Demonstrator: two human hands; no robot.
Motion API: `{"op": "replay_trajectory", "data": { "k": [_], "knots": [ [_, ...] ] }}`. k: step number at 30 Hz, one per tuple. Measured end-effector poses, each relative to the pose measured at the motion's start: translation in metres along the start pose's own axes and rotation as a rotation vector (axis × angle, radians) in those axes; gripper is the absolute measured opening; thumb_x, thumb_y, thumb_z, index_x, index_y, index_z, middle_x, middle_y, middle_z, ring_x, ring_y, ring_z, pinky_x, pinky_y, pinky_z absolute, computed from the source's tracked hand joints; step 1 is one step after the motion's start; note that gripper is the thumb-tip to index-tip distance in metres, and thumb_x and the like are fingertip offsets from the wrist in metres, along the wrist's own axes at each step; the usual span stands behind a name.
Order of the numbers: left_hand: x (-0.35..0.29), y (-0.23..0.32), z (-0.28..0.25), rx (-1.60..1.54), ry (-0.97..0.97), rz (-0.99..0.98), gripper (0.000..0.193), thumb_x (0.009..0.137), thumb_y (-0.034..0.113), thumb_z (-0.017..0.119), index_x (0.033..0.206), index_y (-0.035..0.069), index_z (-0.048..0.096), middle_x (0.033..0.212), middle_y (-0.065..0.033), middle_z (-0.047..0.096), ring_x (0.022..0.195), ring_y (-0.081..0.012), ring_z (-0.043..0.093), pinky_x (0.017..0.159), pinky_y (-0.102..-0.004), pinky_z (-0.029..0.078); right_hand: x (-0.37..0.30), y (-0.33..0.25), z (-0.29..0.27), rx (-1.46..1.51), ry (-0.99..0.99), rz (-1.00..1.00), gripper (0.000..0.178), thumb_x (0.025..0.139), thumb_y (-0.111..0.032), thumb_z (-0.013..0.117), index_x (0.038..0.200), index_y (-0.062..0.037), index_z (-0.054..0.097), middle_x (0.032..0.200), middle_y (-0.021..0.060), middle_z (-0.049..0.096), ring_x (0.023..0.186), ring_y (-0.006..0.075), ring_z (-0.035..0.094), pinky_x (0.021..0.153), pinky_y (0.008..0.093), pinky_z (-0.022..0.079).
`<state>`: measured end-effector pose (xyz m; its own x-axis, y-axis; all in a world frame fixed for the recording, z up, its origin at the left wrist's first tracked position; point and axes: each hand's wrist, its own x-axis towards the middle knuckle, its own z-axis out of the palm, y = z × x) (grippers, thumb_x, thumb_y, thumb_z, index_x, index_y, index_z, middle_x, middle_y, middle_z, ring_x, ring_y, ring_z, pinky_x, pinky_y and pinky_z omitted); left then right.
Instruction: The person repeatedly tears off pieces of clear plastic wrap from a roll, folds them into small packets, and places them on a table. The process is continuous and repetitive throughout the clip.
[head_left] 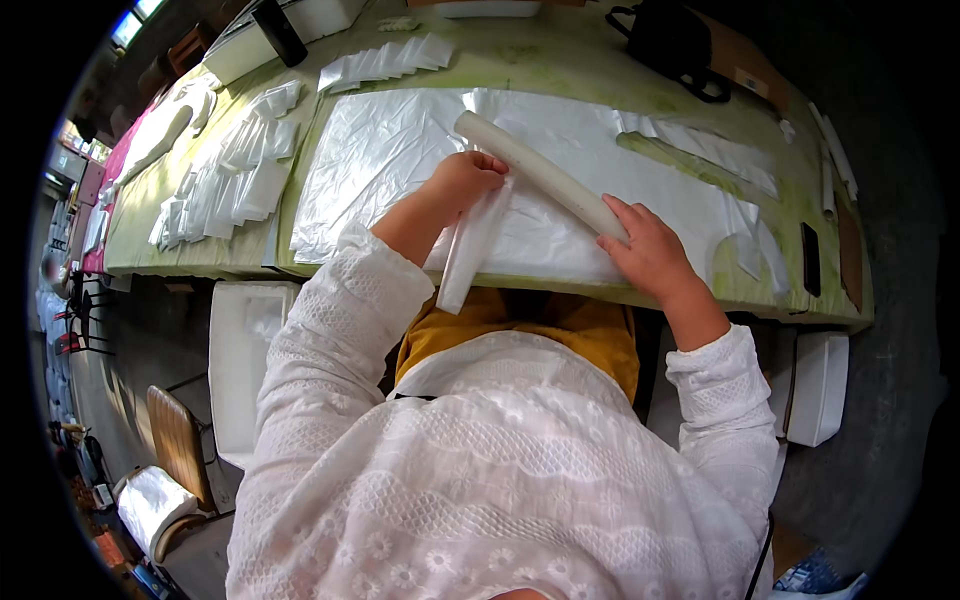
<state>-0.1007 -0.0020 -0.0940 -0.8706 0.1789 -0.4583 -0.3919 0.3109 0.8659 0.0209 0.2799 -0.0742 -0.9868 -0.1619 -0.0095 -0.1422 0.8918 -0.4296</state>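
Note:
A pale plastic tube (540,172) slants over the table, its far end pointing up and left. My right hand (648,245) is closed round the tube's near right end. My left hand (468,180) pinches a thin, clear plastic strip (470,250) just below the far end of the tube. The strip hangs down over the table's front edge toward my lap. Under both hands lies a wide, shiny stack of clear plastic sheets (370,150), wrinkled on the left. At its right side the film has curved, cut-out shapes (740,235).
Folded clear plastic bags (245,180) lie in overlapping rows at left, with another row (390,62) behind. A black bag (665,45) sits at the back right. A dark phone (810,258) lies at the right edge. White foam boxes (235,370) stand below the green tablecloth (170,262).

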Motion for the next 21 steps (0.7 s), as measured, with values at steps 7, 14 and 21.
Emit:
{"op": "replay_trajectory", "data": {
  "k": [7, 14, 21],
  "knots": [
    [-0.096, -0.054, -0.024, 0.264, -0.223, 0.038, 0.019, 0.093, 0.012, 0.070, 0.111, 0.006, 0.073, 0.089, 0.0005, 0.068, 0.077, -0.0075, 0.060, 0.066, -0.0247, 0.049, 0.003, 0.012, -0.006, -0.155, 0.005, 0.085, 0.061, 0.088, -0.031, 0.070, 0.145, -0.0162, 0.055, 0.117, 0.0125, 0.063, 0.111, 0.0330, 0.062, 0.099, 0.0434, 0.051],
    [-0.156, -0.084, 0.000, -0.050, -0.465, -0.174, 0.025, 0.098, 0.006, 0.063, 0.123, 0.002, 0.067, 0.101, -0.0037, 0.070, 0.094, -0.0114, 0.068, 0.078, -0.0276, 0.060, 0.022, 0.040, 0.010, -0.443, 0.302, -0.008, 0.062, 0.086, -0.023, 0.070, 0.145, -0.0119, 0.055, 0.128, 0.0107, 0.061, 0.123, 0.0341, 0.055, 0.105, 0.0446, 0.046],
    [-0.160, -0.097, 0.011, -0.314, -0.581, -0.090, 0.046, 0.099, 0.018, 0.071, 0.140, 0.003, 0.058, 0.108, -0.0029, 0.067, 0.093, -0.0103, 0.065, 0.078, -0.0276, 0.056, -0.008, -0.052, 0.058, -0.073, 0.066, -0.573, 0.067, 0.077, -0.011, 0.072, 0.142, -0.0205, 0.057, 0.153, 0.0039, 0.048, 0.147, 0.0334, 0.038, 0.122, 0.0599, 0.025]
  ]
}}
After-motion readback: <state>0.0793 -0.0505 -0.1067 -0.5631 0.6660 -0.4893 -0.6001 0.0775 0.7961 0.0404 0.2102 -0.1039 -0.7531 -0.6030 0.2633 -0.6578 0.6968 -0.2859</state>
